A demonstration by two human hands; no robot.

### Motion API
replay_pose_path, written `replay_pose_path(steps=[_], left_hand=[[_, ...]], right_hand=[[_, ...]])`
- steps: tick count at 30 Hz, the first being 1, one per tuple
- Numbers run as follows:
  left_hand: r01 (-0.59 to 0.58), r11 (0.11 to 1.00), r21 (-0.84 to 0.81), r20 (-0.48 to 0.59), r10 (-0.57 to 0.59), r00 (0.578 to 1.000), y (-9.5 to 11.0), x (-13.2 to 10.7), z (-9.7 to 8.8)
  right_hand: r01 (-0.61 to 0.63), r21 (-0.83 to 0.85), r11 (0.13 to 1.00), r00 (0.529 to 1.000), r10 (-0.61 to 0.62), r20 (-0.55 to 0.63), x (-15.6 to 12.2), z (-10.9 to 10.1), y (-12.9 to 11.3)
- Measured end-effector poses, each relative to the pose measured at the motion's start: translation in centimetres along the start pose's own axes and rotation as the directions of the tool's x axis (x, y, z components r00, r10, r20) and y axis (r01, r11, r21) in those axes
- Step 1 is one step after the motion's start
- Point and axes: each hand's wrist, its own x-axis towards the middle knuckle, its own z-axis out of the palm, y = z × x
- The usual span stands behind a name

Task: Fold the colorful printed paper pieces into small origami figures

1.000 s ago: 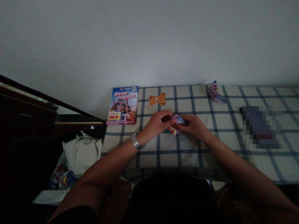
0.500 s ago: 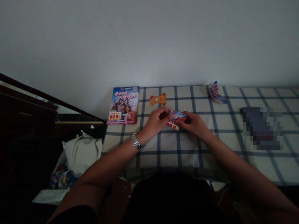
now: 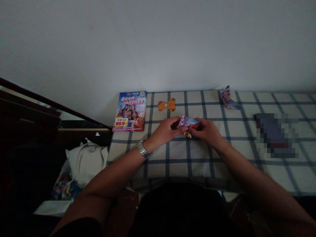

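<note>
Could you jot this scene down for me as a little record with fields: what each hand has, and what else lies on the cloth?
Left hand: pinches the left end of the folded leaflet; wristwatch on the wrist
Right hand: grips the same leaflet's right end
Surface: checked tablecloth
Far-left corner: flat leaflet, printed side up
Beside it: orange bear cutout
Far edge, to the right: small folded paper

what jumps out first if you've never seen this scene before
The left hand and right hand meet mid-table, pinching a small folded leaflet between them over the checked tablecloth. At the table's far left corner a bright flat leaflet lies by the wall, with an orange bear cutout just to its right.
</note>
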Motion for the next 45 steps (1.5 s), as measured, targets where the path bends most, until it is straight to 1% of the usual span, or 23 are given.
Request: replay_pose_path(steps=[3, 7, 9, 13, 17, 19, 21, 25, 27, 31, 36, 39, 42, 45], left_hand=[[0.016, 1.0, 0.009, -0.006, -0.016, 1.0, 0.1, -0.1, -0.1], [0.044, 0.999, -0.011, -0.066, -0.045, 0.997, 0.4, 0.0, -0.2], [0.043, 0.999, -0.017, -0.089, -0.044, 0.995, 0.4, 0.0, -0.2], [0.037, 0.998, -0.04, -0.097, -0.041, 0.994, 0.3, 0.0, -0.1], [0.038, 0.997, -0.07, -0.091, -0.044, 0.995, 0.4, 0.0, 0.1], [0.037, 0.997, -0.075, -0.096, -0.044, 0.994, 0.5, 0.0, 0.1], [0.04, 0.997, -0.073, -0.106, -0.047, 0.993, 0.4, 0.0, 0.1], [0.057, 0.992, -0.113, -0.132, -0.072, 0.989, -0.1, 0.2, -0.2], [0.062, 0.991, -0.122, -0.13, -0.078, 0.989, -0.3, 0.2, -0.4], [0.053, 0.989, -0.14, -0.133, -0.072, 0.989, -0.4, 0.3, -0.3], [0.044, 0.983, -0.177, -0.157, -0.072, 0.985, -0.4, 0.3, -0.3], [0.05, 0.986, -0.162, -0.167, -0.077, 0.983, -0.6, 0.4, -0.3], [0.058, 0.989, -0.138, -0.163, -0.08, 0.983, -0.7, 0.4, -0.4], [0.057, 0.992, -0.111, -0.129, -0.071, 0.989, -0.6, 0.3, -0.6]], right_hand=[[-0.006, 0.062, 0.998, 1.0, 0.007, -0.001, 0.0, 0.1, 0.2], [-0.013, 0.183, 0.983, 1.0, 0.011, 0.01, 0.0, 0.4, -0.1], [-0.011, 0.214, 0.977, 0.999, 0.005, 0.032, -0.1, 0.5, -0.2], [-0.015, 0.197, 0.98, 0.998, 0.003, 0.062, -0.2, 0.5, -0.1], [0.011, 0.134, 0.991, 0.999, -0.015, 0.029, -0.2, 0.3, 0.2], [0.014, 0.134, 0.991, 1.0, -0.016, 0.017, -0.1, 0.3, 0.2], [-0.005, 0.19, 0.982, 1.0, -0.001, 0.029, -0.2, 0.3, 0.0], [-0.083, 0.33, 0.94, 0.992, 0.045, 0.12, -0.2, 0.4, -0.4], [-0.112, 0.351, 0.93, 0.988, 0.067, 0.138, -0.3, 0.4, -0.5], [-0.132, 0.344, 0.93, 0.988, 0.094, 0.126, -0.2, 0.3, -0.4], [-0.126, 0.358, 0.925, 0.987, 0.079, 0.143, -0.1, 0.3, -0.3], [-0.09, 0.352, 0.931, 0.989, 0.041, 0.143, 0.0, 0.4, 0.0], [-0.048, 0.332, 0.942, 0.994, 0.012, 0.109, 0.0, 0.5, 0.4], [0.006, 0.281, 0.96, 0.998, -0.023, 0.057, 0.1, 0.5, 0.5]])
